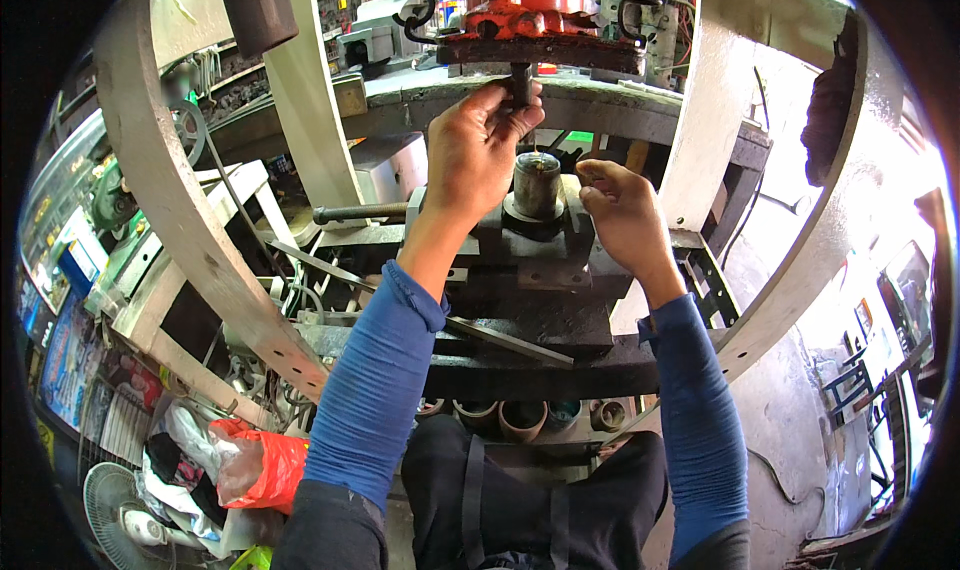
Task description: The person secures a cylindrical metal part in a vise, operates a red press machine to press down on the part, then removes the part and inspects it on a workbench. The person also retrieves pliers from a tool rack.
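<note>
A short dark metal rod (521, 86) stands upright below the red press head (525, 0). My left hand (472, 155) has its thumb and fingers closed round the rod. Below it, a grey metal cylinder (538, 192) sits upright in a round seat on the dark steel blocks (555, 270). Just right of the cylinder is my right hand (622, 210), its fingers curled in and the thumb against them. A small dark shape shows by those fingertips; what they hold, if anything, I cannot make out.
Pale steel frame posts (190, 190) rise on both sides. A flat metal bar (510, 342) lies slanted across the press bed, and a threaded rod (360, 212) sticks out leftward. Several round metal rings (522, 420) lie below. A red bag (262, 465) and a fan (125, 520) are at lower left.
</note>
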Tool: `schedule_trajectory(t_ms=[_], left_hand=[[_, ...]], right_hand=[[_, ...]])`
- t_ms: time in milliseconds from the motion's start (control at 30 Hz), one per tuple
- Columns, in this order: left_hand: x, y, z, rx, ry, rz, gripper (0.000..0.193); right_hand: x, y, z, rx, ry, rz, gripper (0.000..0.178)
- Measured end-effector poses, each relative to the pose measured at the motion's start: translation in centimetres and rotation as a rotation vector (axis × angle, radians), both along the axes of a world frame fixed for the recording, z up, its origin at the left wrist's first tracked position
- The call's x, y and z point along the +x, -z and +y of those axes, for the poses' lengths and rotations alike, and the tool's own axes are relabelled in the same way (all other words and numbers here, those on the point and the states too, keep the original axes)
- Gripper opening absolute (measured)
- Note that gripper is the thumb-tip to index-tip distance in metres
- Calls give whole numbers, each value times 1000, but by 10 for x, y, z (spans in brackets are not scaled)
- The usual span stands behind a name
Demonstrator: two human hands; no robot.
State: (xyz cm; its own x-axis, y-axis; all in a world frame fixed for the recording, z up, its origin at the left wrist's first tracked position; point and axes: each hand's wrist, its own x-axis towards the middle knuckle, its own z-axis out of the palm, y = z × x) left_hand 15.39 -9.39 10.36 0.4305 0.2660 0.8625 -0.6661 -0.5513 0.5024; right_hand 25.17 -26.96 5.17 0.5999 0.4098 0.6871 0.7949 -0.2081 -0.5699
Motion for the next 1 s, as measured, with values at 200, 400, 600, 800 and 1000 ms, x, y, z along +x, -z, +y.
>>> schedule_trajectory(t_ms=[200, 400, 600, 800, 1000], left_hand=[[10, -9, 8, 33, 2, 183, 22], [24, -8, 6, 27, -12, 237, 21], [21, -6, -4, 45, -79, 273, 34], [36, 12, 1, 56, -258, 128, 33], [41, 22, 2, 8, -216, 136, 28]], right_hand=[[-3, -5, 7, 15, -73, 7, 41], [1, -4, -11, 145, -183, 138, 33], [19, -66, -68, 286, -131, -358, 37], [-10, -161, -95, 197, 532, -874, 40], [-9, -176, -81, 165, 557, -1003, 40]])
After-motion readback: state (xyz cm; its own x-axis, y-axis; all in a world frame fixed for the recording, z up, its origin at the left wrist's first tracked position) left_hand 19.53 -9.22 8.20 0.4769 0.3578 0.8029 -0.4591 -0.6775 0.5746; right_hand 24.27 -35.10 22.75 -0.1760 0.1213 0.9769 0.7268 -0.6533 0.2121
